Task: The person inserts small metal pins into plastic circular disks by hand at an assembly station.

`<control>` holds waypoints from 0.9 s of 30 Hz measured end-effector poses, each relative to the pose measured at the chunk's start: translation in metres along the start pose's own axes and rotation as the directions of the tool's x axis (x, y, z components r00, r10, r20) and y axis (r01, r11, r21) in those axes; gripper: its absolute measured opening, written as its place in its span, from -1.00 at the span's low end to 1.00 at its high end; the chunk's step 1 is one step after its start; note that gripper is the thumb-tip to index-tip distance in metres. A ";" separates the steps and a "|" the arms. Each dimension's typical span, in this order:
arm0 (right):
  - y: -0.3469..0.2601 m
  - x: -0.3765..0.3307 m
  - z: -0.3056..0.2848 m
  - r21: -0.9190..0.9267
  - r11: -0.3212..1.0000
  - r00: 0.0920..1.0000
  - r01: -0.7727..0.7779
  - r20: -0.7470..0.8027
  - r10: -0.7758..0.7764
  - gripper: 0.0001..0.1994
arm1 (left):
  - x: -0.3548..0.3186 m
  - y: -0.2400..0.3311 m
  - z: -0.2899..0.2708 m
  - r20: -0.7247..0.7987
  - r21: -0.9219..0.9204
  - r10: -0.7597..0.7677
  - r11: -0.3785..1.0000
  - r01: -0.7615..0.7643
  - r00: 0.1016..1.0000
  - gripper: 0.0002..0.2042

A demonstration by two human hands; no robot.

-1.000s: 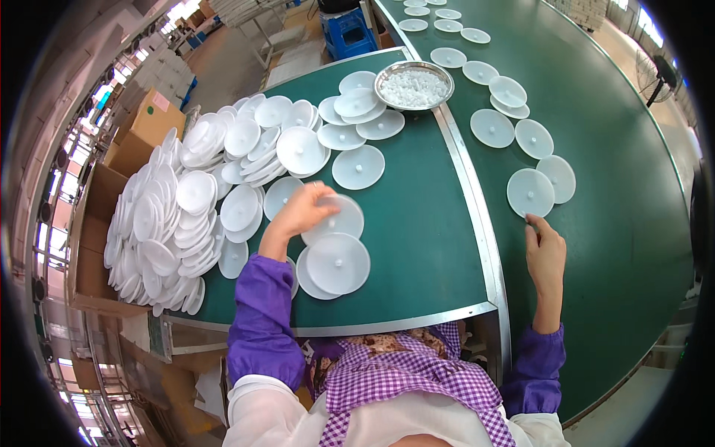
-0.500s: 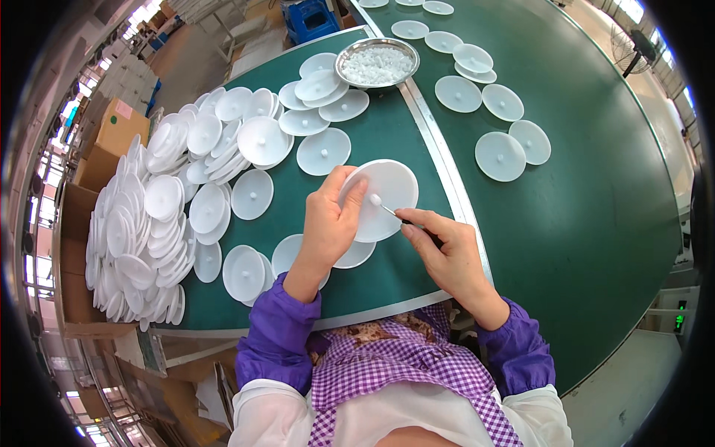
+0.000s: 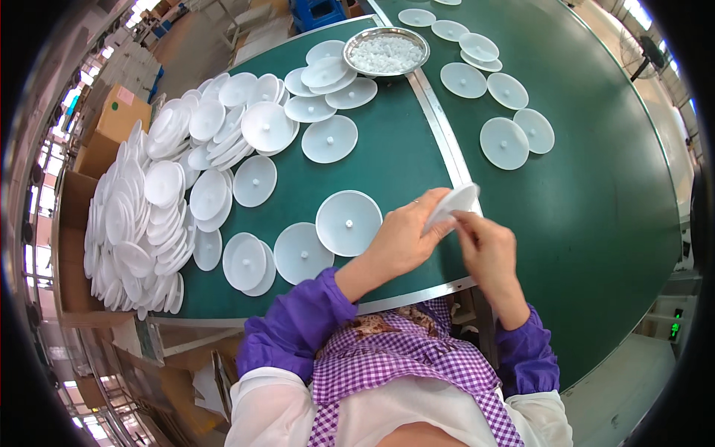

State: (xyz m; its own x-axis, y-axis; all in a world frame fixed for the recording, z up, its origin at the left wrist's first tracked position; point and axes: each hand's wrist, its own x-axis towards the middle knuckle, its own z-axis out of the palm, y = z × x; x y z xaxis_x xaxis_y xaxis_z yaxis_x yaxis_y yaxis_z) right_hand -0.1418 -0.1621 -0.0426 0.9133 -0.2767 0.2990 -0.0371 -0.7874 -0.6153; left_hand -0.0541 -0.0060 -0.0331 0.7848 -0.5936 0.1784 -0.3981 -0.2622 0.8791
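My left hand (image 3: 406,235) grips a thin white round disc (image 3: 453,203) tilted nearly edge-on, held over the metal strip of the table. Close against the disc is my right hand (image 3: 488,249), its fingers bent in a pinch at the disc's lower side. What those fingers hold is hidden; no tool shows between them. Just left of my left hand lies a loose white disc (image 3: 347,235) with a small white knob at its centre. Another such disc (image 3: 304,257) overlaps it slightly.
A heap of white discs (image 3: 123,242) fills the table's left side beside an open cardboard box (image 3: 74,253). At the back stands a metal bowl (image 3: 387,74) of small white pieces. Several discs (image 3: 504,145) lie on the green table (image 3: 588,216) beyond the metal strip (image 3: 445,134).
Both hands have moved right with the disc, which has turned from facing me to nearly edge-on. The slim dark-handled tool seen earlier in my right hand no longer shows.
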 end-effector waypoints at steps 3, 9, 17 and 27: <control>0.037 0.007 -0.029 -0.349 0.931 0.994 -0.108 -0.071 0.088 -0.79 | 0.010 -0.020 -0.029 0.172 0.385 0.084 0.911 -0.146 0.981 -0.49; 0.042 0.018 -0.028 -0.491 0.862 0.992 -0.128 -0.047 0.120 -0.77 | -0.008 -0.074 -0.094 -0.018 0.671 -0.400 0.675 0.308 0.916 -0.53; -0.036 0.011 0.001 0.337 0.936 0.947 -0.097 0.321 -0.017 -0.79 | -0.008 -0.056 -0.064 -0.093 -0.019 -0.216 0.976 0.215 0.972 -0.83; -0.039 0.009 0.006 0.332 0.931 0.933 -0.153 0.359 0.026 -0.79 | -0.011 -0.015 -0.054 -0.038 -0.038 -0.239 0.971 0.238 0.970 -0.86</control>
State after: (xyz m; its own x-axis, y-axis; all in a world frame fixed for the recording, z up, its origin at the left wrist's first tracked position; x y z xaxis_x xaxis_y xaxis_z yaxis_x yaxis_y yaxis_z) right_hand -0.1300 -0.1306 -0.0200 0.9967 -0.0810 0.0016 -0.0399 -0.5078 -0.8605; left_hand -0.0307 0.0452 -0.0246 0.8745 -0.4846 -0.0203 -0.1821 -0.3668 0.9123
